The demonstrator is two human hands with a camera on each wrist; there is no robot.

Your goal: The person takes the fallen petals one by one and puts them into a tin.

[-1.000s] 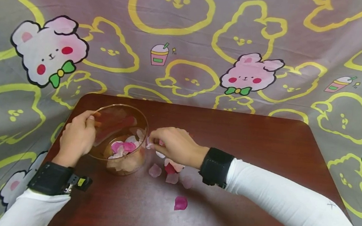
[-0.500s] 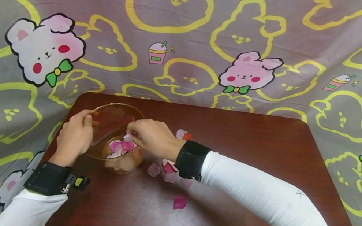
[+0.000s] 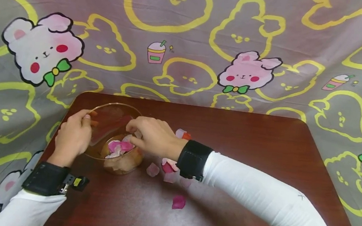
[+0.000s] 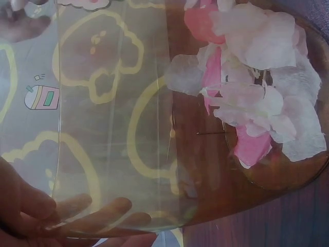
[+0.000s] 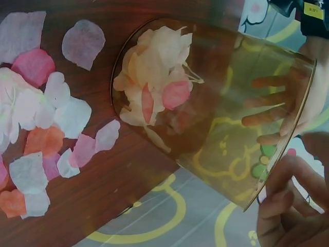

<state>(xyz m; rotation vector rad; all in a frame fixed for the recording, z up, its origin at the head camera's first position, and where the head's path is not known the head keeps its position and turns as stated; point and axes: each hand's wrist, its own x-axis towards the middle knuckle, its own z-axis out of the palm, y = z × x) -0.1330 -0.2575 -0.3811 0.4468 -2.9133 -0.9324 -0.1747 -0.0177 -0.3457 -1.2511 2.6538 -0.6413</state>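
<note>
- The left hand (image 3: 74,136) grips the clear glass jar (image 3: 112,135) by its rim and wall, fingers curled round the far side. It tips the jar toward the right hand, probably so that the mouth is open to whatever comes in from that side.
- The jar stands at the left end of the brown table (image 3: 246,149), its base resting on the wood, with pink and white petals heaped at the bottom (image 4: 257,98).
- The right hand (image 3: 152,137) hangs over the jar's mouth with fingertips drawn together. In the head view they seem to pinch a small pale petal (image 3: 138,134), but the wrist view shows only curled fingers (image 5: 288,206) at the rim, so I cannot tell for certain that anything is held.
- Loose petals (image 3: 169,170) lie on the table just beside the jar, close to the right wrist; 1 darker pink petal (image 3: 178,202) lies apart, nearer the person. The right wrist view shows many more scattered there (image 5: 46,118).
- The right forearm covers part of that pile, so its extent is hidden.
- Reflections of the patterned cloth (image 3: 188,40) in the glass blur the jar's contents.
</note>
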